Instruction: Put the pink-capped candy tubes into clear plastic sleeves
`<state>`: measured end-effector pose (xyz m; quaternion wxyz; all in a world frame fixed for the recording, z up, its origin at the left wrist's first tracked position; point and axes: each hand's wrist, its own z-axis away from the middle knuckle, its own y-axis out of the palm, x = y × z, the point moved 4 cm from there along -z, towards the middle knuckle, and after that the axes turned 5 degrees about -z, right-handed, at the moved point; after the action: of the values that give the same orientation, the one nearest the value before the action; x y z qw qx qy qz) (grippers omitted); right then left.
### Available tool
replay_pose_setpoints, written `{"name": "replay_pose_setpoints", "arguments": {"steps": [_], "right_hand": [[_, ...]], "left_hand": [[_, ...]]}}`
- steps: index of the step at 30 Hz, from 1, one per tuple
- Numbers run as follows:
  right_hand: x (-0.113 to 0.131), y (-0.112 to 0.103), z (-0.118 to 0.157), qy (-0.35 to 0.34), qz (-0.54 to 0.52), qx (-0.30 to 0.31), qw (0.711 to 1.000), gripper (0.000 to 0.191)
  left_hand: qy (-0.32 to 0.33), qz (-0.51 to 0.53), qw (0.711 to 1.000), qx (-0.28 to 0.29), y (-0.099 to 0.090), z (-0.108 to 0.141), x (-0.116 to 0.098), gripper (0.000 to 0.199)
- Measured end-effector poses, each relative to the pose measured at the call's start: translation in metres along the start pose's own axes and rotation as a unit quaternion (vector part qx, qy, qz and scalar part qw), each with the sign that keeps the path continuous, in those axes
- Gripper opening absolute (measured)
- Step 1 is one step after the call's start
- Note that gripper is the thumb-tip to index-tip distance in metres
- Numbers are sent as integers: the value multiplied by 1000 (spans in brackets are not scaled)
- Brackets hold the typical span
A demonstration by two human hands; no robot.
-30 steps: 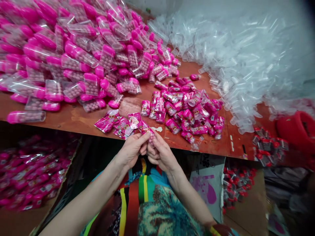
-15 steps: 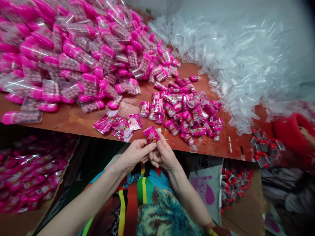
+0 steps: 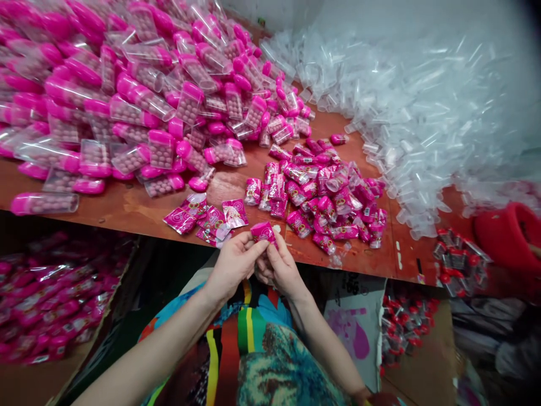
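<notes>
Between my two hands is a small pink printed packet [image 3: 264, 232], held just in front of the table's near edge. My left hand [image 3: 237, 260] pinches it with thumb and fingers from the left. On the other side my right hand [image 3: 279, 265] grips it, its lower fingers curled underneath and partly hidden. Several flat pink packets [image 3: 181, 219] lie on the table to the left of my hands. Beyond and to the right spreads a heap of pink wrapped tubes [image 3: 333, 194].
Pink-capped clear bottles of small balls [image 3: 160, 149] pile up at the left. Clear plastic tubes [image 3: 406, 129] heap at the right, near a red container [image 3: 505, 237] and red-capped pieces [image 3: 459, 262]. Boxes below the brown table [image 3: 139, 217] hold pink packets [image 3: 51, 304] and red-capped pieces [image 3: 403, 321].
The view has shifted slightly, so the table appears a little lower and to the right. Both hands keep the packet, which now looks more tilted and folded between the fingers.
</notes>
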<state>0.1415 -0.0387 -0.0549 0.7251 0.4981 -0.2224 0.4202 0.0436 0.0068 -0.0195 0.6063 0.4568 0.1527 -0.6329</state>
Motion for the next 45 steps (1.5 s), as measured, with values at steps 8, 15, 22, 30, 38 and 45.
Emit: {"name": "replay_pose_setpoints", "arguments": {"steps": [8, 15, 22, 30, 38, 45], "right_hand": [[-8, -7, -6, 4, 0, 22, 1000, 71], [6, 6, -13, 1, 74, -32, 997, 52], [131, -10, -12, -219, 347, -215, 886, 65], [74, 56, -51, -189, 749, -98, 628, 50], [17, 48, -66, -170, 822, -114, 532, 40], [22, 44, -64, -218, 781, -104, 575, 34]], "left_hand": [[23, -38, 999, 8, -3, 0, 3, 25], [33, -29, 999, 0, -5, -3, 0, 30], [70, -62, 993, -76, -31, 7, -18, 41], [82, -60, 980, -172, -75, -4, -11, 47], [59, -40, 985, -158, -76, -12, -3, 55], [80, -53, 985, -143, -72, -8, -7, 51]]}}
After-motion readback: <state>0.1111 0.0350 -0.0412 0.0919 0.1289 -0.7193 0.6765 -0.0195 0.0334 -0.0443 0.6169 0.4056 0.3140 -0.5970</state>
